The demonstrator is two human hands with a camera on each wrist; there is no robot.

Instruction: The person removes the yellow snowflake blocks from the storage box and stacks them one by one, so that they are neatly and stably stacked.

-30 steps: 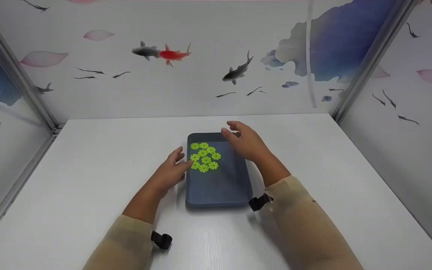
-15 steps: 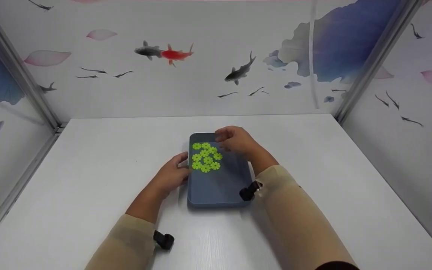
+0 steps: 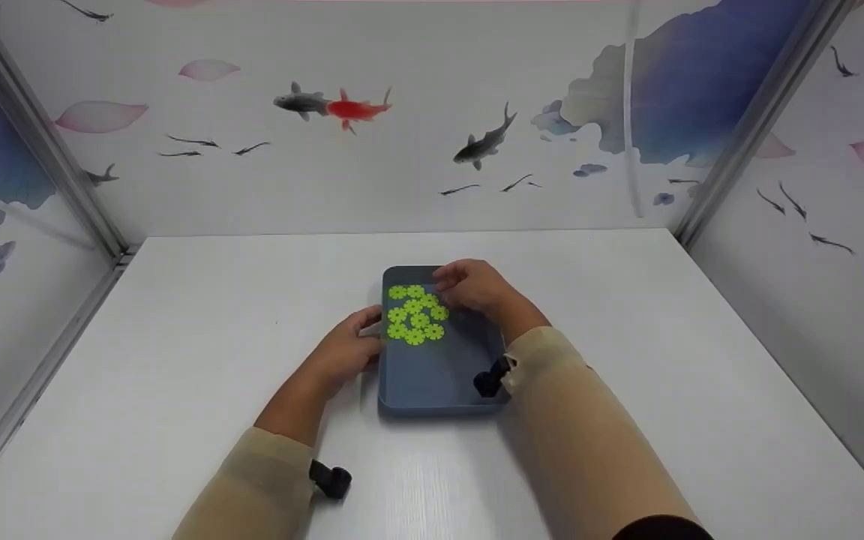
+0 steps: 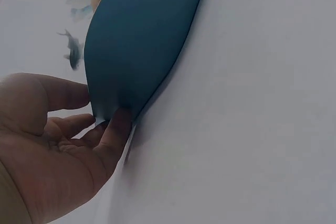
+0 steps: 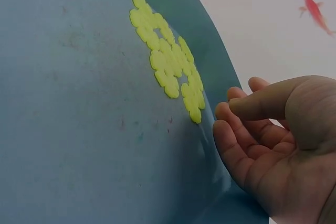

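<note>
A grey-blue rectangular tray [image 3: 432, 379] lies on the white table. Inside it, by the left side toward the back, is a flat cluster of several yellow-green flower-shaped pieces [image 3: 419, 321]. My left hand [image 3: 346, 349] is at the tray's left side; in the left wrist view its fingertips touch the outer wall [image 4: 136, 40]. Over the far right part of the tray is my right hand [image 3: 473, 286], its fingers loosely bent. In the right wrist view the thumb tip is close to the fingertips near the tray wall, and no piece shows between them.
The white table [image 3: 237, 300] extends around the tray. Behind it rises a white panel [image 3: 402, 180] printed with fish and petals, with side panels and metal posts at left and right. A black wrist camera [image 3: 332, 480] hangs under the left sleeve.
My right hand has come from the tray's far right rim left and slightly nearer, over the tray, fingers more bent. My left hand's fingers have drawn back from above the pieces to the tray's side.
</note>
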